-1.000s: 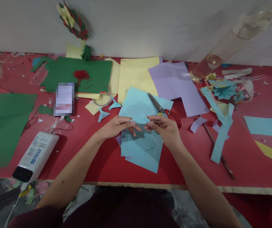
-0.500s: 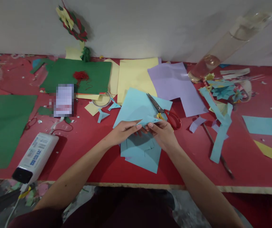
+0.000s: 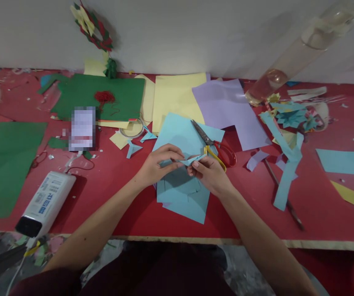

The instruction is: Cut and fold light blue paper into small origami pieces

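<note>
A small folded piece of light-blue paper [image 3: 191, 161] is held up over the middle of the table. My right hand [image 3: 210, 172] pinches it, the thumb on top and the fingers curled beneath. At its left tip, my left hand [image 3: 157, 164] is arched, with thumb and index finger closing on the paper's end. Under both hands lie light-blue sheets [image 3: 180, 189], one with cut or drawn lines. Scissors [image 3: 208, 139] with red and yellow handles rest just beyond my right hand. Two small folded blue pieces [image 3: 133, 148] lie left of the sheets.
A roll of tape [image 3: 131, 128], a phone [image 3: 82, 128] and a white power bank [image 3: 46, 204] are on the left. Green sheets [image 3: 7, 168], a yellow sheet [image 3: 177, 96] and a purple sheet [image 3: 223, 111] are spread around. Blue strips [image 3: 283, 193] and a thin stick [image 3: 283, 193] lie right.
My left hand has raised and arched its fingers, shifting slightly left to the paper's tip. The folded paper has tilted and dropped a little; my right hand still grips it.
</note>
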A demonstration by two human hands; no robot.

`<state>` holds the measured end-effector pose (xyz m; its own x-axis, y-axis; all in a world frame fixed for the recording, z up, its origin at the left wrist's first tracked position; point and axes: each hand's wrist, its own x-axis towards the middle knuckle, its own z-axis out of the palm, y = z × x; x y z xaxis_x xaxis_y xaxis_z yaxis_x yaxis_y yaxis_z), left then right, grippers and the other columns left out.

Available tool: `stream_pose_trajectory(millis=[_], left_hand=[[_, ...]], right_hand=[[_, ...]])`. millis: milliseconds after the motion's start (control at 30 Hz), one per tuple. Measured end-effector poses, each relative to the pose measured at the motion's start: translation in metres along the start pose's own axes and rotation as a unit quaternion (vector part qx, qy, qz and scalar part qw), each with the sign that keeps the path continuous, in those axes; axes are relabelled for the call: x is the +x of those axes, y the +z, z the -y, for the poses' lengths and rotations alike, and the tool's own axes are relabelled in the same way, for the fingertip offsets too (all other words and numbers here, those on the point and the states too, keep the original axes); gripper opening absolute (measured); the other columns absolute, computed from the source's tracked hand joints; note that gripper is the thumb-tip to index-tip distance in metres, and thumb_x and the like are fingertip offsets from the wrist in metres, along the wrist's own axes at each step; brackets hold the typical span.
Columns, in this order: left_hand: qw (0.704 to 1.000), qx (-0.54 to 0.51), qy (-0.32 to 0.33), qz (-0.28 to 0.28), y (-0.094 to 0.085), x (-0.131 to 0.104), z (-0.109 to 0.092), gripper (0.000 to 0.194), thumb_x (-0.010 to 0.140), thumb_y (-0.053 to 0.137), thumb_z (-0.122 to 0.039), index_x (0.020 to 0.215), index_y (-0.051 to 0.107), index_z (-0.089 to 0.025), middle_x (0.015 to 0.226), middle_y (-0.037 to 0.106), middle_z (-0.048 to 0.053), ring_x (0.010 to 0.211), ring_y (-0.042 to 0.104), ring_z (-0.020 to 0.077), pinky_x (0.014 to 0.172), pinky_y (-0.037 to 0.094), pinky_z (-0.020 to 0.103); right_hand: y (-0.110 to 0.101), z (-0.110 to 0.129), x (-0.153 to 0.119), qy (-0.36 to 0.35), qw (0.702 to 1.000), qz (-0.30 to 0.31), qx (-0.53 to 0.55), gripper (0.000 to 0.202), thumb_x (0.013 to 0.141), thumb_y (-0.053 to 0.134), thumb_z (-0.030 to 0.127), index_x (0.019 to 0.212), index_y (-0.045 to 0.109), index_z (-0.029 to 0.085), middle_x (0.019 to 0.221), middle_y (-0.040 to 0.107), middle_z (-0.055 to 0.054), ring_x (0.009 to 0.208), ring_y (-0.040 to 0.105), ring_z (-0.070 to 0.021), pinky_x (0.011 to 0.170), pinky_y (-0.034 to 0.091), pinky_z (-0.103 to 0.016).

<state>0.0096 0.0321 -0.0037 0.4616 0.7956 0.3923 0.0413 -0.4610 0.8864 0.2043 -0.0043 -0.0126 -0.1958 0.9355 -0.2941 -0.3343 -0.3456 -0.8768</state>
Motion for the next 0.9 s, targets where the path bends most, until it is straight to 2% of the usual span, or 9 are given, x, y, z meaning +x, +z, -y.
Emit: stream_pose_trajectory(millis=[133, 200, 300, 367, 500, 667, 900], left_hand=[[0.999, 0.025, 0.033, -0.006, -0.001, 0.001, -0.001, 0.015, 0.088, 0.069, -0.025, 0.102, 0.071, -0.021, 0.106, 0.063, 0.007, 0.098, 0.063, 0.0165, 0.081, 0.054, 0.027], [0.998, 0.047, 0.039, -0.023, -0.001, 0.000, -0.001, 0.022, 0.085, 0.073, -0.027, 0.105, 0.069, -0.020, 0.103, 0.062, 0.007, 0.093, 0.061, 0.0159, 0.079, 0.053, 0.027], [0.998, 0.038, 0.001, -0.042, 0.002, -0.003, 0.000, 0.028, 0.082, 0.076, -0.029, 0.105, 0.064, -0.019, 0.089, 0.061, 0.003, 0.081, 0.061, 0.0141, 0.077, 0.052, 0.027], [0.998, -0.006, -0.039, -0.039, 0.006, -0.006, -0.001, 0.023, 0.085, 0.072, -0.029, 0.102, 0.061, -0.018, 0.085, 0.062, 0.002, 0.080, 0.062, 0.0135, 0.077, 0.052, 0.025], [0.992, -0.093, -0.082, -0.010, 0.014, -0.009, -0.004, 0.013, 0.093, 0.061, -0.028, 0.100, 0.061, -0.018, 0.096, 0.065, 0.005, 0.087, 0.066, 0.0144, 0.080, 0.054, 0.026], [0.979, -0.172, -0.105, 0.007, 0.016, -0.007, -0.009, 0.019, 0.096, 0.056, -0.030, 0.108, 0.063, -0.017, 0.100, 0.065, 0.006, 0.088, 0.067, 0.0153, 0.082, 0.055, 0.027], [0.988, -0.115, -0.096, -0.036, 0.018, -0.006, -0.007, 0.017, 0.085, 0.072, -0.029, 0.096, 0.068, -0.016, 0.092, 0.068, 0.006, 0.087, 0.066, 0.0156, 0.075, 0.055, 0.024]], right_hand=[[0.000, 0.003, -0.001, 0.011, 0.999, 0.030, -0.009, 0.032, 0.066, 0.084, 0.046, 0.064, 0.070, 0.017, 0.062, 0.068, -0.001, 0.056, 0.062, -0.0114, 0.056, 0.054, -0.026], [0.000, 0.004, -0.001, 0.008, 0.999, 0.035, -0.015, 0.032, 0.066, 0.084, 0.046, 0.065, 0.071, 0.017, 0.062, 0.068, -0.002, 0.055, 0.062, -0.0116, 0.056, 0.054, -0.026], [-0.001, 0.003, -0.001, -0.009, 0.999, 0.037, -0.024, 0.028, 0.068, 0.084, 0.043, 0.068, 0.072, 0.018, 0.063, 0.068, -0.001, 0.056, 0.062, -0.0115, 0.057, 0.054, -0.026], [-0.002, 0.001, 0.000, -0.025, 0.999, 0.035, -0.031, 0.024, 0.070, 0.083, 0.041, 0.070, 0.072, 0.019, 0.064, 0.068, 0.000, 0.057, 0.063, -0.0114, 0.059, 0.055, -0.026], [-0.003, -0.002, 0.001, -0.060, 0.997, 0.018, -0.048, 0.018, 0.073, 0.082, 0.036, 0.073, 0.072, 0.021, 0.066, 0.069, 0.001, 0.060, 0.064, -0.0113, 0.062, 0.055, -0.026], [0.001, 0.001, 0.000, -0.088, 0.994, -0.012, -0.070, 0.018, 0.075, 0.081, 0.034, 0.073, 0.069, 0.021, 0.064, 0.069, 0.002, 0.059, 0.064, -0.0109, 0.060, 0.054, -0.024], [0.009, 0.000, -0.004, -0.100, 0.984, -0.048, -0.141, 0.033, 0.066, 0.085, 0.038, 0.066, 0.057, 0.022, 0.062, 0.066, 0.003, 0.058, 0.066, -0.0144, 0.057, 0.055, -0.027]])
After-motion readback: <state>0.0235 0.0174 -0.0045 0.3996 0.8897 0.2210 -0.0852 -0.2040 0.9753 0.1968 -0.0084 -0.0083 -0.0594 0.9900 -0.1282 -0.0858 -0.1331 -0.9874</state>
